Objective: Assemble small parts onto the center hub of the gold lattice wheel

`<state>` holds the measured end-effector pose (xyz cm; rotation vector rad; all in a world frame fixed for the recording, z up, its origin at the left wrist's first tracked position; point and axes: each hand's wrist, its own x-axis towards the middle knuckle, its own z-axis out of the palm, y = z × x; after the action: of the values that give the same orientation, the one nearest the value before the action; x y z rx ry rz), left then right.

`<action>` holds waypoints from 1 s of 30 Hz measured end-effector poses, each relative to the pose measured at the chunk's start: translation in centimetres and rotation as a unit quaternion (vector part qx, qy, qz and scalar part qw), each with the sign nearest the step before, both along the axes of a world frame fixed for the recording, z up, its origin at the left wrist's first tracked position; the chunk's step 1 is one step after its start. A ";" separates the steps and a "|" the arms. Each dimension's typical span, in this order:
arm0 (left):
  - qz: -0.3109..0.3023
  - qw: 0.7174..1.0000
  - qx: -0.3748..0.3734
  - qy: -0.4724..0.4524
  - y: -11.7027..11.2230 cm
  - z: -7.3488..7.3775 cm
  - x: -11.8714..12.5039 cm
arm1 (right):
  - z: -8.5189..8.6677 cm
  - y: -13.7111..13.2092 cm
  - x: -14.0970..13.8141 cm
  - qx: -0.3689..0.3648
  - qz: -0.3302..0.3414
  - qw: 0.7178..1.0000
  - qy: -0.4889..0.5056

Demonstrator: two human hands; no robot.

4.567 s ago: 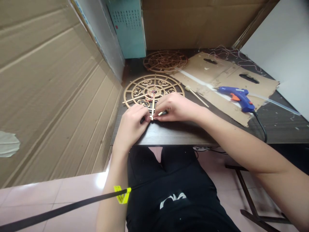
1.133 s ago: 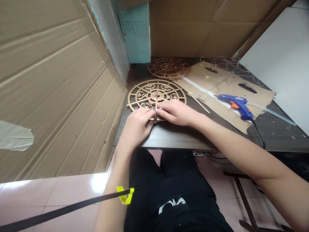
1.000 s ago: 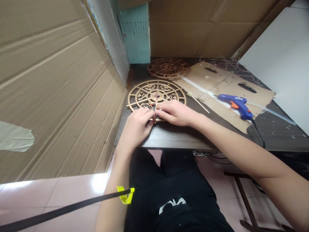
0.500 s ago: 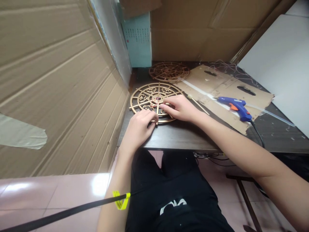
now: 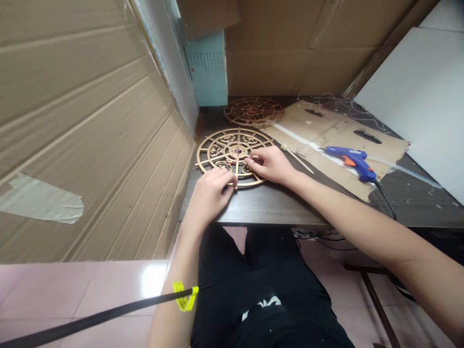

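Note:
A gold round openwork disc (image 5: 221, 143) lies flat near the front left of a dark table (image 5: 275, 205). My left hand (image 5: 210, 193) rests at the disc's near rim, fingers curled and pinched on the end of a thin gold spoke. My right hand (image 5: 270, 163) lies over the disc's right part, fingertips pinched close to its hub, where thin reddish wire shows. What the right fingers hold is too small to make out.
A second, copper-coloured disc (image 5: 253, 110) lies behind the first. A blue glue gun (image 5: 351, 158) with a black cord rests on flat cardboard (image 5: 337, 145) to the right. A thin wooden stick (image 5: 296, 154) lies beside my right hand. Cardboard walls stand left and behind, a white board at right.
My right hand has moved from the disc's near rim up to its hub. My left hand stays at the near rim. The view has tilted slightly.

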<state>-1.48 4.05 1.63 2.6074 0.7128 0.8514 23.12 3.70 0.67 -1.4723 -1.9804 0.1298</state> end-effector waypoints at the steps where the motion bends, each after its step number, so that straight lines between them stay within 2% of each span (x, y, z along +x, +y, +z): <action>1: 0.000 1.000 -0.001 -0.004 0.0 0.0 0.0 | -0.1 0.0 0.0 0.002 -0.003 1.000 0.000; 7: -0.003 1.000 0.005 -0.008 0.0 0.0 0.2 | -0.2 -0.1 0.0 0.005 -0.030 1.000 -0.003; 19: -0.015 1.000 0.025 -0.003 0.2 -0.1 0.4 | 0.7 -0.3 -0.4 -0.021 -0.019 0.999 -0.020; 30: 0.018 0.999 0.044 0.025 -0.1 0.2 0.4 | 0.4 -0.3 -0.5 -0.017 -0.004 0.999 -0.042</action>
<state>-1.12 3.91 1.79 2.7099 0.7529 0.8487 22.66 3.43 1.09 -1.5289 -2.0484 0.0997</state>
